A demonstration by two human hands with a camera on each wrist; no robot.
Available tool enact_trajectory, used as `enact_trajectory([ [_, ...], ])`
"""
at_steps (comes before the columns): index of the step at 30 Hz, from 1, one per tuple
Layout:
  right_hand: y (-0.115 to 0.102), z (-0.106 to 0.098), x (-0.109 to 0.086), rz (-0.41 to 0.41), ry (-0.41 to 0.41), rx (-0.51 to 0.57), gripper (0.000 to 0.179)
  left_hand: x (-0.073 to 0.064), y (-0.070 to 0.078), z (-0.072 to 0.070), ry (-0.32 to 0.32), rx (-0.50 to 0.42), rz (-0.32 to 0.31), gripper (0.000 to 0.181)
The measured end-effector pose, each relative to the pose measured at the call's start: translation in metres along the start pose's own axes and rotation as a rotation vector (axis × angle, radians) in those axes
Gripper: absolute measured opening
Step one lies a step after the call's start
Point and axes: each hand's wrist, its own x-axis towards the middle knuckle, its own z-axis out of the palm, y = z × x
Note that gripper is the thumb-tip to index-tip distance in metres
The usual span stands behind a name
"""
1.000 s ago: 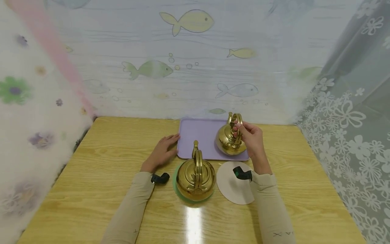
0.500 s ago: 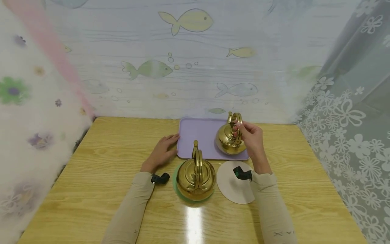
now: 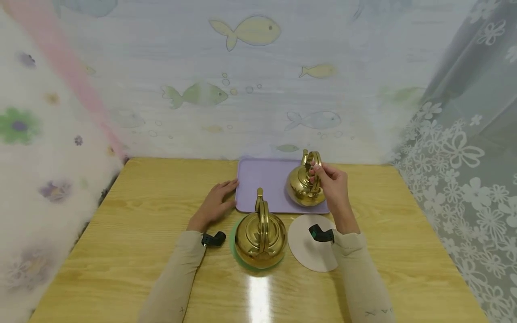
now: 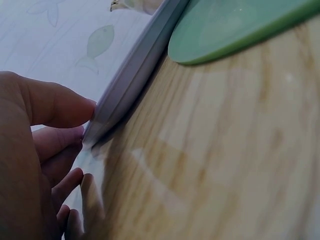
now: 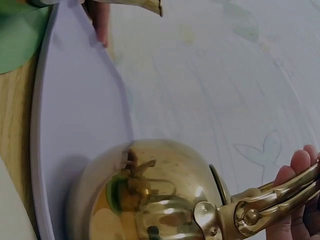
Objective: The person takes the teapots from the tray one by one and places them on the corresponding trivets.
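Observation:
My right hand point(image 3: 336, 190) holds the arched handle of a shiny brass teapot point(image 3: 300, 192), fingers hooked under it in the right wrist view. That teapot stands on the right part of a lilac rectangular tray point(image 3: 258, 179), its spout pointing to the back wall. At the tray's left edge lies my left hand point(image 3: 215, 201), fingers extended; in the left wrist view its thumb and fingertips point(image 4: 82, 110) touch the tray's rim. A second brass teapot point(image 3: 248, 240) sits in front of the tray on a round green mat point(image 3: 233, 244), its handle raised.
A round pale mat point(image 3: 307, 244) lies beside the green one, partly under my right wrist. The wooden table point(image 3: 153, 193) meets a fish-patterned curtain point(image 3: 258, 89) right behind the tray. Patterned curtains hang on both sides. Dark cameras are strapped to both wrists.

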Motion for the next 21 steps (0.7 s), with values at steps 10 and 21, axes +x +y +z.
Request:
enact_trajectory([
  [10, -0.0013, 0.0023, -0.0004, -0.039, -0.013, 0.012, 0.037, -0.0001, -0.0020, 0.0000, 0.014, 0.018, 0.013, 0.063],
  [21, 0.0049, 0.0025, -0.0040, -0.118, 0.026, 0.041, 0.039, -0.0009, 0.0019, 0.0012, 0.010, 0.003, 0.008, 0.064],
])
